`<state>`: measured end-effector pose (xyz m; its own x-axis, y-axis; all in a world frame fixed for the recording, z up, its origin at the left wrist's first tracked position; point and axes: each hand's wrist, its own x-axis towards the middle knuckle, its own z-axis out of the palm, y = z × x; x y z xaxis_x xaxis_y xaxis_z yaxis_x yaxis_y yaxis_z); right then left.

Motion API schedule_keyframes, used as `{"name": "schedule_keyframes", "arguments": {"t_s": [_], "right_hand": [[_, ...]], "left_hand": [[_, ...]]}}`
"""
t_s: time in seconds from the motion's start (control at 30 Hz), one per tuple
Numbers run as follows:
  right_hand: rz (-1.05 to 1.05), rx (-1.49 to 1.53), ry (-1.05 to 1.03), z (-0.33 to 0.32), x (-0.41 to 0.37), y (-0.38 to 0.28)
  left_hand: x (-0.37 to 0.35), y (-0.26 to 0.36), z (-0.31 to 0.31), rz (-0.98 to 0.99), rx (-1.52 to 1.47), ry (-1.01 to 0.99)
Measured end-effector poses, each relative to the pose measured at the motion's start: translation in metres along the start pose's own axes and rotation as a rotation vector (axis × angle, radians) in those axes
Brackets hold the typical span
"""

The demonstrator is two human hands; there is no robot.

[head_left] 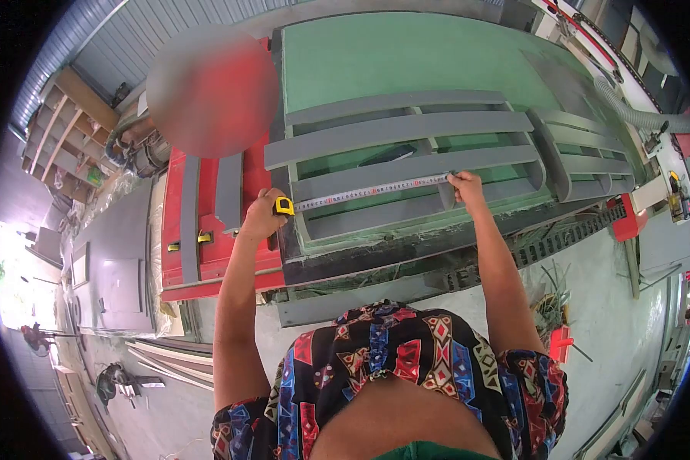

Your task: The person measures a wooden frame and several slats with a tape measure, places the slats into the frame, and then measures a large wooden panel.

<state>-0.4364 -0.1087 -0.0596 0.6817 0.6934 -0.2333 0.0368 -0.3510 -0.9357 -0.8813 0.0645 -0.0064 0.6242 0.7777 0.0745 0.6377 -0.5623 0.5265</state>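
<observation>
My left hand is closed around a yellow and black tape measure at the left end of a grey slatted frame. The white blade runs out to the right along one of the frame's slats. At its far end my right hand pinches the blade tip against the slat. The frame lies flat on a green tabletop, which shows through between the slats. A dark, elongated object lies in one of the gaps.
A second grey slatted frame lies to the right. On the left, a red surface bears grey boards and small yellow items. A blurred round patch covers part of the upper left. A red tool is on the floor at right.
</observation>
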Motion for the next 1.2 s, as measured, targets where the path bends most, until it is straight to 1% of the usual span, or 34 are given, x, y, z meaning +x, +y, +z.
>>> {"name": "schedule_keyframes", "arguments": {"t_s": [0.1, 0.23, 0.27, 0.43, 0.53, 0.6, 0.8, 0.9, 1.0, 1.2], "right_hand": [[0.006, 0.006, -0.025, -0.001, 0.002, 0.003], [0.036, 0.013, 0.019, 0.000, 0.001, 0.001], [0.039, 0.043, -0.002, 0.000, 0.001, 0.002], [0.041, 0.103, -0.007, 0.005, 0.003, 0.006], [0.021, 0.089, -0.010, 0.003, 0.002, 0.007], [0.020, 0.109, -0.041, 0.003, 0.003, 0.009], [0.031, 0.071, 0.000, 0.005, 0.004, 0.010], [0.039, 0.075, 0.002, 0.006, 0.001, 0.007], [0.040, 0.116, -0.002, 0.007, 0.002, 0.008], [0.024, 0.096, -0.003, 0.010, 0.001, 0.011]], "left_hand": [[-0.001, 0.000, 0.000, 0.006, -0.013, -0.005], [0.000, 0.001, -0.001, 0.011, -0.007, -0.010], [0.001, 0.000, 0.000, 0.010, -0.033, -0.006], [0.000, -0.004, 0.000, 0.080, -0.040, -0.003], [-0.003, 0.003, -0.003, 0.017, -0.051, 0.012], [-0.003, 0.000, -0.002, 0.026, -0.057, 0.011], [-0.004, 0.002, -0.003, 0.040, -0.031, 0.014], [-0.003, -0.005, 0.001, 0.044, -0.036, 0.023], [-0.004, -0.003, -0.001, 0.041, -0.035, 0.024], [-0.007, -0.002, -0.003, 0.052, -0.011, 0.039]]}}
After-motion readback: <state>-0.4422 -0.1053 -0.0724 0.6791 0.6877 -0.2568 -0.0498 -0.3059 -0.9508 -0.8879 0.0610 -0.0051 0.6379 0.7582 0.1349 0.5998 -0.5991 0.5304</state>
